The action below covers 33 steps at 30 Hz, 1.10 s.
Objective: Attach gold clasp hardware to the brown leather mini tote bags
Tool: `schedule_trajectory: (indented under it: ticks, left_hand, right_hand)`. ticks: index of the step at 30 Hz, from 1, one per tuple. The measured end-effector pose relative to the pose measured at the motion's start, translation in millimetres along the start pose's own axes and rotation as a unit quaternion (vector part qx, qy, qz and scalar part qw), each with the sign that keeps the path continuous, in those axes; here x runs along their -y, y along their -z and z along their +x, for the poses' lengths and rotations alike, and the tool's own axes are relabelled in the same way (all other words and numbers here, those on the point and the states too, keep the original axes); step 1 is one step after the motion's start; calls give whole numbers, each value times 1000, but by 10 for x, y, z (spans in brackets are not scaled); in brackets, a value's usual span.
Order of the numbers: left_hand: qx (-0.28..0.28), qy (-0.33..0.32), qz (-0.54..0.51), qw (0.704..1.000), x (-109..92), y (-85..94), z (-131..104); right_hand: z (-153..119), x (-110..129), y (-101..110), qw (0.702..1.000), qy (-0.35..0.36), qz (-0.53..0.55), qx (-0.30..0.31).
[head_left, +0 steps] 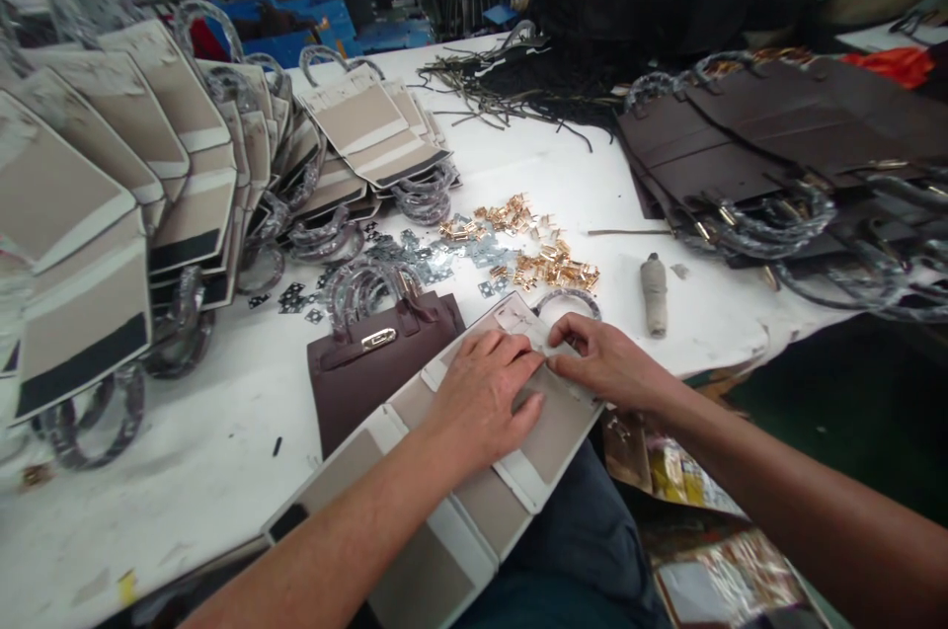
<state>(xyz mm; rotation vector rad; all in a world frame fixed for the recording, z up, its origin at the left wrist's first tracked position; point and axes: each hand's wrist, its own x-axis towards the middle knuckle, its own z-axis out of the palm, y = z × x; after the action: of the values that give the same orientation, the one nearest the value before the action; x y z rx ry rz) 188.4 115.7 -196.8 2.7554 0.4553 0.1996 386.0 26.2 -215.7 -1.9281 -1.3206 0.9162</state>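
Observation:
A beige bag panel with pale strips [552, 439] lies slanted over the table edge and my lap. My left hand [489, 392] rests palm-down on it, fingers spread. Near the panel's far edge, my right hand [603, 362] has thumb and forefinger pinched close together; what they hold, if anything, is too small to make out. A plastic-wrapped handle [574, 296] loops out beyond that edge. Beside the panel on the left lies a dark brown handbag [348, 392] with a gold clasp [379, 340].
Gold metal fittings [548, 264] and grey flat plates [422, 259] are scattered beyond the handbag. Beige panels [189, 165] with wrapped handles crowd the left. Brown bag pieces [777, 125] pile up on the right, near a wrapped tool [654, 295]. Dark straps [496, 81] lie farther back.

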Motion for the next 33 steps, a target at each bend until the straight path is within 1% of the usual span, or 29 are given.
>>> schedule_trajectory:
  ticks: [4,6,8,10,12,15,21,22,27,29,31,33]
  left_hand:
    - [1,-11,8,1000,3,2,-19]
    - [3,-10,8,1000,11,0,-11]
    - [4,-4,3,1000,18,-7,11]
    - [3,2,-4,1000,25,-16,33]
    - [1,8,-9,1000,30,-23,44]
    - [0,13,-9,1000,35,-31,38]
    - [-12,14,-35,999,85,-64,26]
    - [-14,12,-40,999,97,-71,25]
    - [-15,2,-41,999,120,-86,7]
    - [-13,1,-33,999,112,-83,-2]
    - [-12,-2,-25,1000,104,-83,-10]
    - [-14,-11,-19,1000,102,-87,-15]
  right_hand:
    - [-23,-6,7,1000,-1,1,-3]
    - [-27,9,16,999,-2,-37,-17]
    - [-23,31,32,993,28,-105,-48]
    - [-13,49,51,977,84,-179,-78]
    - [-1,60,64,960,133,-232,-84]
    - [6,67,59,946,159,-273,-76]
    - [-4,65,27,919,168,-347,-86]
    - [-2,60,32,920,171,-341,-87]
    - [6,42,54,947,167,-264,-72]
    - [-5,58,49,945,161,-274,-77]
    - [-11,93,47,937,156,-303,-76]
    - [14,145,68,933,131,-330,-61]
